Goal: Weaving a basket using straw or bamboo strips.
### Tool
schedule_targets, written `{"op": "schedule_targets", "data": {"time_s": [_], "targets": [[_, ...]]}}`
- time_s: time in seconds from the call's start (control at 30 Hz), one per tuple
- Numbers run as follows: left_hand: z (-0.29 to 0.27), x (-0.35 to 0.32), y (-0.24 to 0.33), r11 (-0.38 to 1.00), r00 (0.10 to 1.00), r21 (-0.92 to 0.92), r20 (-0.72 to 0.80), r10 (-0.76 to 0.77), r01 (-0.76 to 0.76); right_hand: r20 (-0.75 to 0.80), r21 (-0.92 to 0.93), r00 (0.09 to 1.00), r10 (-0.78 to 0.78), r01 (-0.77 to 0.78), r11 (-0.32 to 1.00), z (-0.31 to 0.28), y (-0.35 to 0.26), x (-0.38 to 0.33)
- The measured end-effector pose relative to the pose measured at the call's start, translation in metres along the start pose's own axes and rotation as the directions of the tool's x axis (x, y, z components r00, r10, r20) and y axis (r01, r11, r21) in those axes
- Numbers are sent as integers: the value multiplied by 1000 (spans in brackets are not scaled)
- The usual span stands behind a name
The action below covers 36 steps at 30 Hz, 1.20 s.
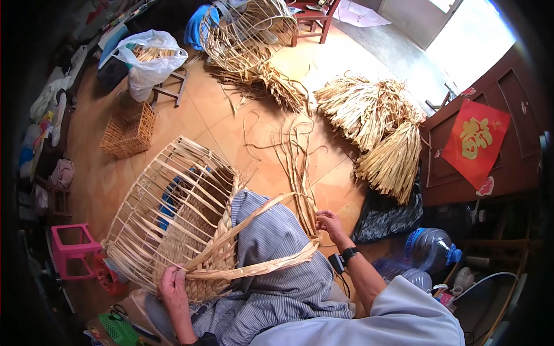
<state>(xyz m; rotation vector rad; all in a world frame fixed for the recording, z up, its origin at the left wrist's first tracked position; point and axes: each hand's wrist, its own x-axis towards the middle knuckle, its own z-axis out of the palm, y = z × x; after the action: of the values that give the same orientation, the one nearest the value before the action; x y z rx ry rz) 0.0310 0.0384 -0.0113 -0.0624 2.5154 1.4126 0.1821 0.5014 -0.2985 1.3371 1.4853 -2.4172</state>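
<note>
A large half-woven basket (199,230) lies tilted on its side against my left knee, its thin ribs bare on the left and a thick braided band along its right part. My left hand (173,286) is at the basket's near lower side, thumb and fingers pinched on a flat straw strand (254,270). That strand and another loop out from the weave across my striped lap cloth (271,230) to the right. My right hand (332,225) is closed at a bunch of long dried strands (297,167) beside my knee; its fingertips are partly hidden.
Bundles of dried straw (369,115) lie on the tiled floor at the far right, near a door (513,127). Beyond are a second basket frame (248,34) and a white plastic bag (153,60). A small wicker basket (128,134) and pink stool (75,251) are left; large plastic bottles (430,251) right.
</note>
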Motion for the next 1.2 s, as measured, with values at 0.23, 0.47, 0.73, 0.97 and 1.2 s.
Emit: {"op": "schedule_targets", "data": {"time_s": [0.23,0.47,0.73,0.97,1.2], "targets": [[5,-3,-3,992,985,74,-133,111,-101,192,149,903,-385,361,921,37,-110,-52],[17,-6,32,943,961,223,-66,267,-247,81,137,667,-741,729,671,32,-203,-76],[-2,-37,60,824,833,452,-259,489,-343,209,317,490,-847,785,532,148,-262,-160],[21,-20,49,918,908,270,-223,354,-291,790,-232,338,-512,937,261,281,-202,-205],[22,-3,46,984,964,81,-204,174,-160,907,-300,233,-351,942,-152,334,-187,-191]]}}
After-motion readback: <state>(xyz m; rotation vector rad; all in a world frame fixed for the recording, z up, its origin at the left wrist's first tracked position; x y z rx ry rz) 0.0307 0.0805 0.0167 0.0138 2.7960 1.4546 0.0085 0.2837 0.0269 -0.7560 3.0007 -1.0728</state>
